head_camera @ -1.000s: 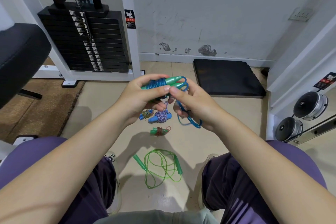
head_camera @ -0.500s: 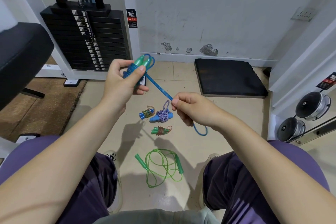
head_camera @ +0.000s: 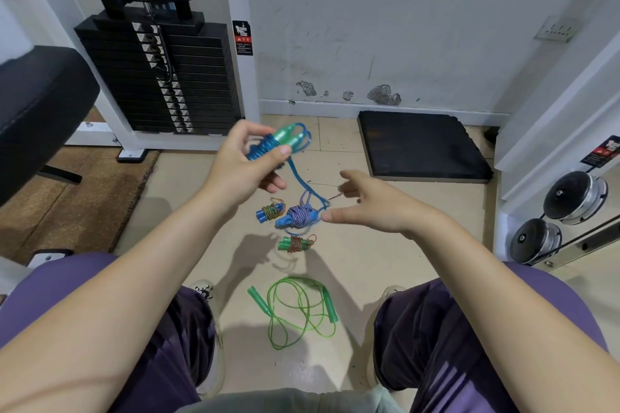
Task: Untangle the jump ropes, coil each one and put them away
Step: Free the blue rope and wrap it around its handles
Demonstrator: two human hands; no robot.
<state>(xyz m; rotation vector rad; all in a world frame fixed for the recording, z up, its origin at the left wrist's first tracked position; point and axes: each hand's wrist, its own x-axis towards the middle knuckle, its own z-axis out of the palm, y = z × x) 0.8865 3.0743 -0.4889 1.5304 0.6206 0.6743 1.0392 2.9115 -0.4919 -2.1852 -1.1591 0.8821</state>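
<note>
Left hand (head_camera: 241,161) closed around the blue rope (head_camera: 268,148); most of the cord is wound tight around the two teal-green handles, thumb pressing on the coils, handle tips poking out past the fingers toward the wall; a short loop stands up at the tip end. A free tail of the blue cord hangs down from the bundle and runs toward the right hand, ending just beside its thumb; contact with the thumb cannot be told.

Right hand (head_camera: 372,204) open, fingers spread and slightly curled, palm turned toward the left hand, holding nothing; it hovers lower than the left hand and nearer the body.

On the floor (head_camera: 352,265) below and between the hands, three wound bundles: a blue-handled one with yellow-green cord (head_camera: 270,210) under the left hand; a blue-handled one with purple-and-white cord (head_camera: 298,215) just beside it, close under the right thumb; a green-handled one with brown-red cord (head_camera: 295,243) a little nearer the body. These three lie near one another, apart.

Nearer still to the body, between the knees, the green rope (head_camera: 295,308) lies loose on the floor, uncoiled, loops overlapping, one handle at each side.

Beyond the left hand, a weight stack (head_camera: 161,77); beyond the right hand, a black mat (head_camera: 422,144) against the wall.
</note>
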